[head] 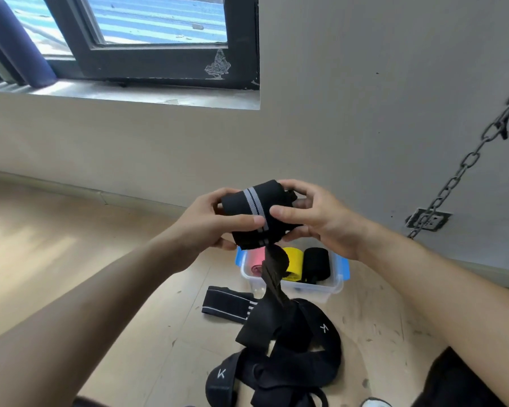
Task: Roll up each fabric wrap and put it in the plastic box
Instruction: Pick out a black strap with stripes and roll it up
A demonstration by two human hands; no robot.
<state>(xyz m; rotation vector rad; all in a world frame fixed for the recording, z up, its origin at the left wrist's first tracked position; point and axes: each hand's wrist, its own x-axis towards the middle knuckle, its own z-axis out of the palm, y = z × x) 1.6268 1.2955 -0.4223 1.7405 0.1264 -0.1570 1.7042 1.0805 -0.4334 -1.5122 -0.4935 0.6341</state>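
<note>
Left hand [209, 221] and right hand [321, 218] both curled round half-rolled black wrap [256, 212] above plastic box [315, 289] | tail [272, 277] hangs twisted toward near floor [71, 259] | untwist it, hold tension, edges aligned while winding

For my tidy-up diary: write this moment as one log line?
step: rolling | left hand, right hand: grip black striped wrap | plastic box: pink roll, yellow roll, black roll | floor: loose black wraps

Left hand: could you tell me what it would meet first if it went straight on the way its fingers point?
The left hand holds the roll; beyond that, probably the right hand on the other end.
</note>
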